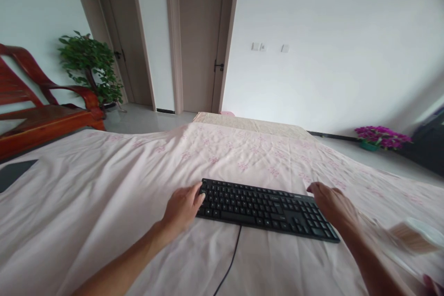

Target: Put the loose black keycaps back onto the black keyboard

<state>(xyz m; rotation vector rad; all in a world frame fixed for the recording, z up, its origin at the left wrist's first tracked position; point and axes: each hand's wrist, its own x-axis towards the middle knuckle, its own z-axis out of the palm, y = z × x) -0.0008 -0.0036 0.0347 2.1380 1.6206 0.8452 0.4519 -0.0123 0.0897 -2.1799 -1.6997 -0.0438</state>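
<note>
A black keyboard [249, 203] lies at a slight slant on the pink floral cloth, its space bar side toward me. From under its near edge a thin black cable [231, 263] runs down out of view. My left hand [183, 203] grips the keyboard's left end, thumb on top at the edge and fingers closed round the side. Over the far right corner reaches my right hand [335, 203], fingers stretched to the left just past the far edge. Its thumb is hidden, and whether it touches the keyboard I cannot tell.
A clear tub of thin pale sticks [416, 236] stands right of my right arm, blurred. The wrinkled cloth [138, 185] covers the surface. A dark flat object [15, 173] lies far left. Beyond are a wooden chair [52, 111], a green plant [90, 64] and purple flowers [381, 136].
</note>
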